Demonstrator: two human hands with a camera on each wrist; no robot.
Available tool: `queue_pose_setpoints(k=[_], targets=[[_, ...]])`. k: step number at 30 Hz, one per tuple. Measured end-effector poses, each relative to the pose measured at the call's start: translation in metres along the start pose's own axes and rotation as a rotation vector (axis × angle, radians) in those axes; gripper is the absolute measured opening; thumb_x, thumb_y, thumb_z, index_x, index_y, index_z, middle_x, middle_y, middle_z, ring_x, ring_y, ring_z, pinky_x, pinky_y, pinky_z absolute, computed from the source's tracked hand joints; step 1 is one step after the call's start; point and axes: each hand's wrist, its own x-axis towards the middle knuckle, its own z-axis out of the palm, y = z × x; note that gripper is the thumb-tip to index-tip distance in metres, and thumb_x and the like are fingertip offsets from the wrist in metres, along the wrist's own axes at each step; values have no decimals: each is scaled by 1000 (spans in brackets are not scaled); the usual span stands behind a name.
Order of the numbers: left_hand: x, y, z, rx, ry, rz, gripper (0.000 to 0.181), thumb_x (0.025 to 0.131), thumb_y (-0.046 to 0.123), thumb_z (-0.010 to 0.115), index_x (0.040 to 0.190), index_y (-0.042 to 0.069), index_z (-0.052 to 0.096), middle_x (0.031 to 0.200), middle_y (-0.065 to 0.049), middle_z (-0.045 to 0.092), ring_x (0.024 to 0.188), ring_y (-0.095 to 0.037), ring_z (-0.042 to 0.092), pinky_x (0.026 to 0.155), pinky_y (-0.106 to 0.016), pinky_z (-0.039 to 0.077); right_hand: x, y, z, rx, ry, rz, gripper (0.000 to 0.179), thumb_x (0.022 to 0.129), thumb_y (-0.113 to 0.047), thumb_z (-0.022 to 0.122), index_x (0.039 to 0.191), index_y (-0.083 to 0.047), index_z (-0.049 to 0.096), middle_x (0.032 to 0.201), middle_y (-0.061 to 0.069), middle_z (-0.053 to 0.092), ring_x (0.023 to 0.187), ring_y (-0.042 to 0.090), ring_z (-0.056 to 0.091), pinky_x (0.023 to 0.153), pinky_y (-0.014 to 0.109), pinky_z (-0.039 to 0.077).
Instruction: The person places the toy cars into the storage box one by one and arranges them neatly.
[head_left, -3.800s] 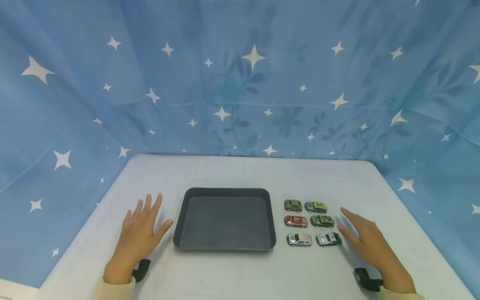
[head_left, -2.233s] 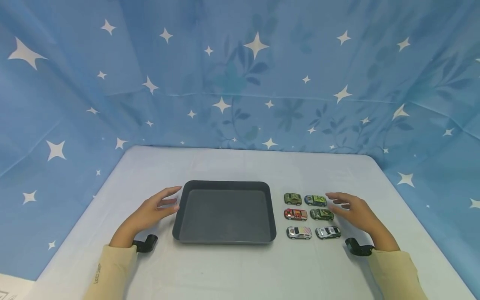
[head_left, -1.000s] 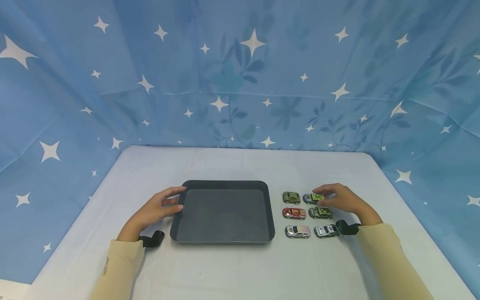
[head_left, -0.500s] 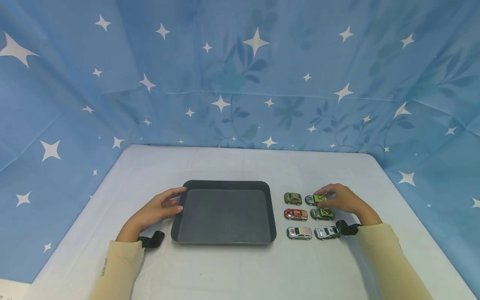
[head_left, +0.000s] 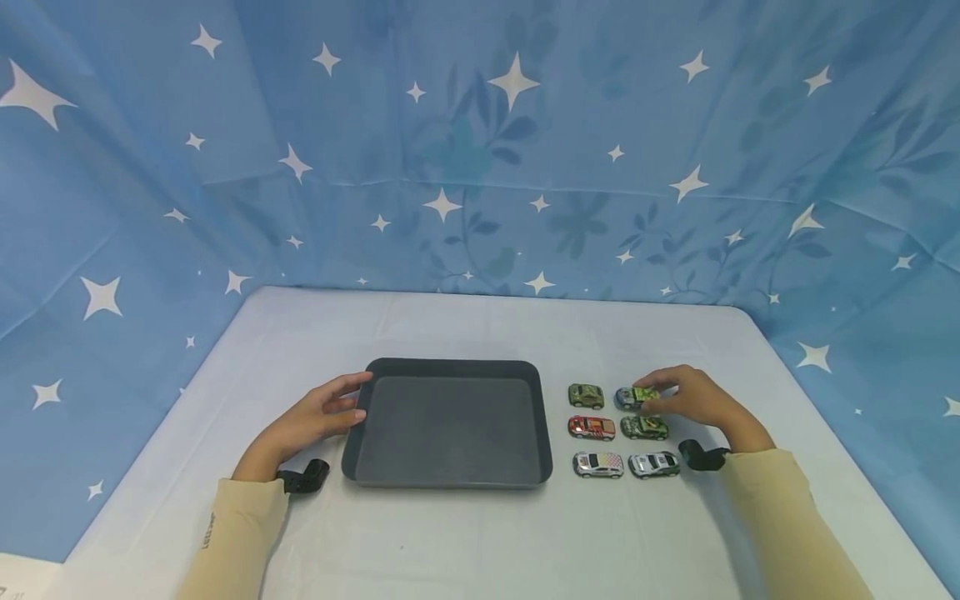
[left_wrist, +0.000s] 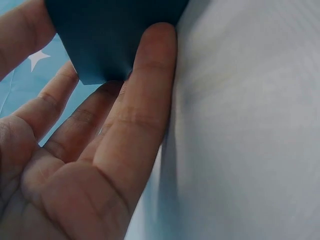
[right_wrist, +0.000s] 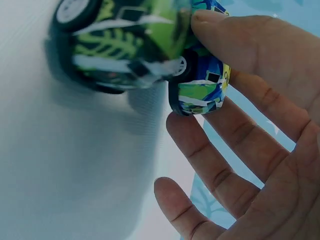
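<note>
A blue fabric backdrop (head_left: 420, 275) hangs behind and along both sides of the white counter (head_left: 465, 542), whose far corners are rounded. Pale four-pointed stars (head_left: 513, 81) and darker leafy sprigs (head_left: 517, 128) pattern the cloth, and a faint horizontal crease (head_left: 360, 187) crosses it.

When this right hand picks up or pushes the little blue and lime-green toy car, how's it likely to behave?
The blue and lime-green toy car will probably roll if pushed lengthwise, since a wheel shows at its side. Its body seems stiff: no dent shows where the right hand grips it. Tipping looks unlikely, given its low shape.
</note>
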Motion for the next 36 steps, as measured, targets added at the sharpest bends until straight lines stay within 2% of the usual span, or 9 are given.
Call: queue_pose_setpoints(k=[6,12,20,32,36], targets=[[0,1,-2,-8,-3,-23,75,107,19,70,169,3,32,174,-30,24,157,-59,22,116,-62,46,0,-5,-3,-13,13,-11,32,92,-12,86,119,4,79,116,20,79,116,48,69,97,67,55],[-1,3,-1,-9,-7,-18,75,107,19,70,169,3,31,174,-31,23,158,-59,22,117,-63,44,0,-13,-5,-15,41,-62,31,91,-10,86,118,4,79,117,21,79,116,49,69,97,70,54],[-1,3,0,-12,-7,-15,75,107,18,69,169,3,31,174,-31,23,158,-59,21,117,-63,44,1,-21,-4,3,84,-126,30,92,-8,85,120,2,79,117,17,79,114,45,71,99,63,56],[-1,4,1,-11,-11,-35,76,108,19,69,170,4,29,175,-31,21,159,-58,20,118,-64,42,-1,-34,4,50,153,-196,26,91,-8,86,116,-2,81,116,13,79,107,32,74,94,60,59],[-1,4,0,-11,-11,-32,76,108,19,69,170,4,29,175,-30,21,159,-58,20,119,-65,41,0,-39,7,57,179,-231,27,90,-6,87,116,-3,81,116,12,79,108,20,72,93,52,61]])
